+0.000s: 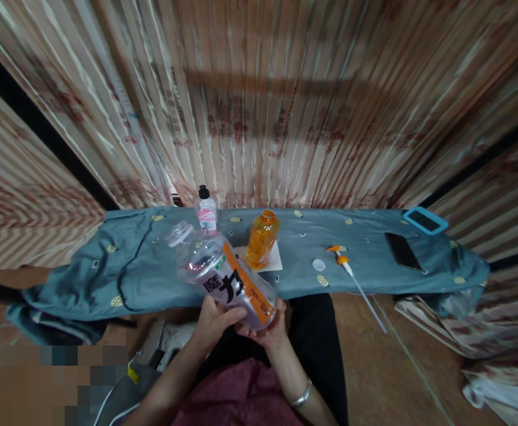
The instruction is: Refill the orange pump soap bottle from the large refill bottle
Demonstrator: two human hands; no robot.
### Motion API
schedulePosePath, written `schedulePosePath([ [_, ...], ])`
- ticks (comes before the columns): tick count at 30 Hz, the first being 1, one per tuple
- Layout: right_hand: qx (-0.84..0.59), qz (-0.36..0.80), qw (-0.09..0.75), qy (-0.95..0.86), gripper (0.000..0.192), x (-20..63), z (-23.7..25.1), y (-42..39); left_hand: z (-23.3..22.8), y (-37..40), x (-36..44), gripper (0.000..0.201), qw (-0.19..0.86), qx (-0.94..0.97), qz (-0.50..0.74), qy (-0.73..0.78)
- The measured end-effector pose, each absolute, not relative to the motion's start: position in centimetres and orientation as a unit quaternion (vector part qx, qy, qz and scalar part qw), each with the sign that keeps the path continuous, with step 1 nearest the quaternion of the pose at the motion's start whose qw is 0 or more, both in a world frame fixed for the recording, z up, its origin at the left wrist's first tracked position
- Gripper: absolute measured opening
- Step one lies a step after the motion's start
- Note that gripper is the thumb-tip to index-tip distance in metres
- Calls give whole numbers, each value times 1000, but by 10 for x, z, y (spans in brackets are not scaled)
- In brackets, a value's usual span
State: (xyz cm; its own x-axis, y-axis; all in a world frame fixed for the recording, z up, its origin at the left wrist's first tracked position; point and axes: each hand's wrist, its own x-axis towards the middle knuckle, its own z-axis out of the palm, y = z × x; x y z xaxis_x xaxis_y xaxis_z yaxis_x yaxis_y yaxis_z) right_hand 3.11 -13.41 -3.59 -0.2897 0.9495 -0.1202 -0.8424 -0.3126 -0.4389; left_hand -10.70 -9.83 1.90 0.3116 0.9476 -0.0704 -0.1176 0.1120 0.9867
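Note:
A large clear plastic bottle, with a label in orange, black and silver, is tilted with its open-looking neck up to the left. My left hand grips its side, thumb across the label. At the bottle's base, my right hand supports it from below, fingers partly hidden. Just behind stands an orange bottle without a cap, on a white paper. To the right lie an orange and white pump head with a long tube and a round white cap.
A small clear bottle with a black cap stands at the back left. On the right lie a black phone and a blue-framed device. Patterned cloth covers the narrow table. Striped curtains hang close behind it.

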Motion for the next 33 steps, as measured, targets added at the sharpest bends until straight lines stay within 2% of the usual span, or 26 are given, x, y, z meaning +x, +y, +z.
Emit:
schedulePosePath([
  [4, -167, 815, 529, -165, 73, 11, -55, -118, 22, -93, -126, 44, 599, 475, 442, 468],
  [10, -190, 845, 457, -202, 89, -6, -66, -101, 23, -75, -148, 50, 541, 450, 457, 544],
  [13, -230, 833, 451, -223, 81, -1, -66, -108, 22, -56, -156, 59, 482, 472, 491, 550],
  [18, -341, 767, 487, -241, 53, 24, -59, -135, 6, -10, -163, 71, 372, 490, 531, 583],
  [21, -392, 728, 506, -244, 52, 42, -52, -150, -10, 13, -163, 77, 319, 514, 521, 602],
  [27, -485, 646, 542, -233, 46, 74, -37, -183, -30, 22, -160, 86, 287, 536, 447, 656],
  [33, -594, 518, 547, -282, 57, 130, -21, -199, -42, 21, -164, 84, 269, 540, 441, 664],
])
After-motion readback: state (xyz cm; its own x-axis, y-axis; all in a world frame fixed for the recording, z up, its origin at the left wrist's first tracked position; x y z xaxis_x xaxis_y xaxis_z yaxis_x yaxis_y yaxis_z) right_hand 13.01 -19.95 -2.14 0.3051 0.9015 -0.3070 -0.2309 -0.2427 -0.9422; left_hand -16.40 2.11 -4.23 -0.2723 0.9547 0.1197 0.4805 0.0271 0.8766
